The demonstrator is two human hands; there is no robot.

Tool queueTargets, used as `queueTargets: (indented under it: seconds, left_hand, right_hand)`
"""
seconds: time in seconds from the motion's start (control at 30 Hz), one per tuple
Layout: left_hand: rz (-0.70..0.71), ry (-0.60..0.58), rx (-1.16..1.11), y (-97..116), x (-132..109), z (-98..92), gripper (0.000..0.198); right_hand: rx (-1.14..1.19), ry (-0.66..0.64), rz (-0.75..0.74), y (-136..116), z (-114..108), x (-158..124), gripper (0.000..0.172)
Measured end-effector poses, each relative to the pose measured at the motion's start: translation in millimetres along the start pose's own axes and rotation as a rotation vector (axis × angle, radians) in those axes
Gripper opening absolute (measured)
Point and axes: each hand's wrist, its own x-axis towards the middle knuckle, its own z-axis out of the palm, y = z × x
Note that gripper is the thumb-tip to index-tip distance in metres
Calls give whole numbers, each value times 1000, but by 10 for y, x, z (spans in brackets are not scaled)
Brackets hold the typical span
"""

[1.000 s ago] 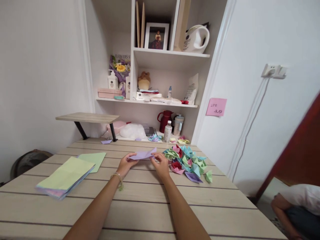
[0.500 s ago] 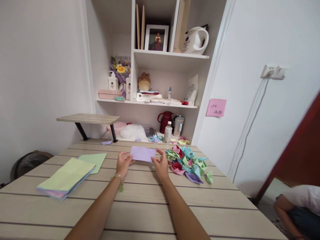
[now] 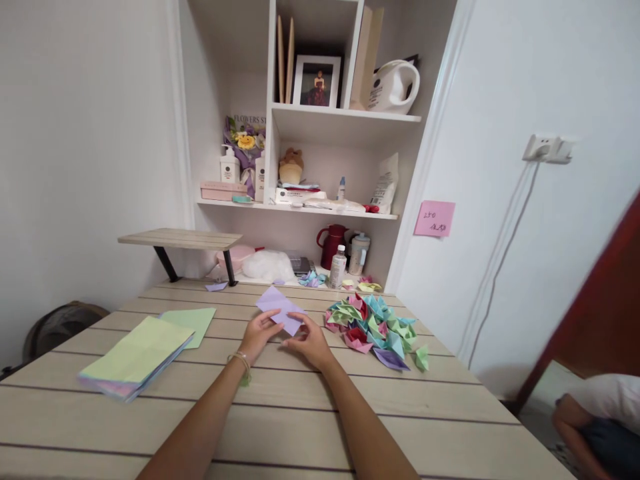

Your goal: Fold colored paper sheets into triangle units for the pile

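Note:
A sheet of purple paper (image 3: 281,308) is held tilted just above the middle of the table, one corner pointing up and left. My left hand (image 3: 260,333) pinches its lower left edge between thumb and fingers. At the lower right edge, my right hand (image 3: 309,340) has its fingers closed on the same paper. To the right lies a heap of folded paper boats (image 3: 373,327) in green, blue, pink, red and purple. On the left rests a stack of coloured paper (image 3: 137,350), yellow on top, partly over a green sheet (image 3: 200,325).
A small raised shelf (image 3: 180,239) stands at the table's back left. Behind the slatted table (image 3: 280,413), a clear bottle (image 3: 337,267) and a red jug (image 3: 331,245) stand in the wall cabinet. At the lower right edge sits another person (image 3: 600,413).
The purple paper was level between both hands; now it is turned clockwise, its right end lower. My hands have come closer together, and the right has moved left and down.

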Motion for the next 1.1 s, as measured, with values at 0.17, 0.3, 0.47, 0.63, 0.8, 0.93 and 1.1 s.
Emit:
queueTargets:
  seconds: [0.17,0.3,0.47,0.63,0.8,0.93,1.1]
  left_hand:
    - [-24,-50,27,-11,9,4,47]
    - [-33,-92,78,-35,-6,24,45]
    - [22,-37,131,-49,-8,32,37]
    - [75,-46,92,-38,-4,39,48]
    - [36,9,30,-43,13,42,70]
    - [-35,-59,119,-84,28,15,38]
    - [-85,-105,27,-65,3,28,32]
  right_hand:
    - [-179,78,-70,32,-105,1,30]
    - [-47,158,2,29,-142,23,18]
    - [121,232,98,85,-123,45,27]
    - [280,231,171,147,-96,55,50]
    - [269,145,181,140,-82,45,34]
    - [241,146,168,132,-70,36,32]
    - [29,212,37,139,-100,43,23]
